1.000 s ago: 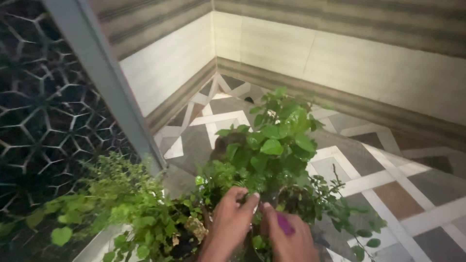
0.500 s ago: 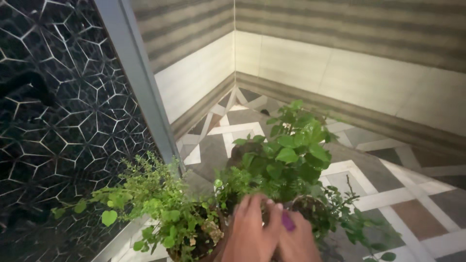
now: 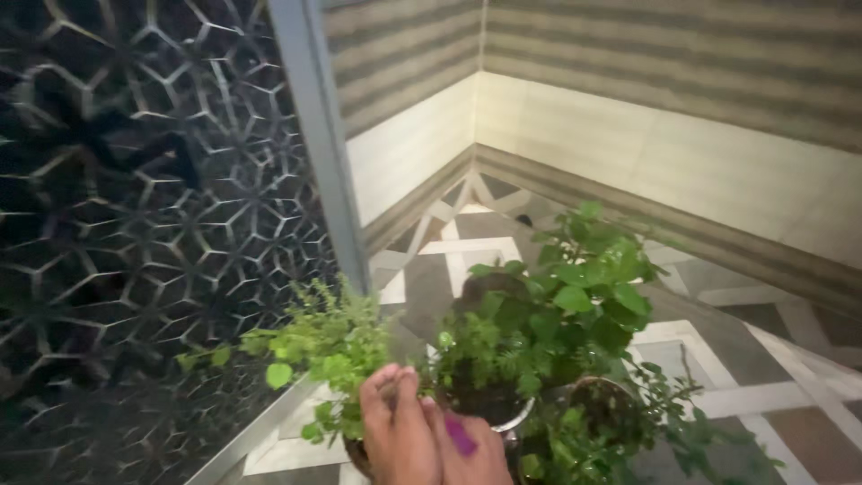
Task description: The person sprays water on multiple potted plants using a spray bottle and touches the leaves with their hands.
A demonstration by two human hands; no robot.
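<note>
Green-leaved plants, purple object, grey-white geometric floor.

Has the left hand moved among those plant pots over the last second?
Cannot tell for sure. The camera itself swung, but the left hand now sits nearer the small-leaved plant, pressed against the right hand.

Left hand and right hand pressed together, low in view, fingers curled forward.

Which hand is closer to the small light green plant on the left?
Left. The left hand touches the light green plant; the right hand, holding a purple thing, sits beyond it.
</note>
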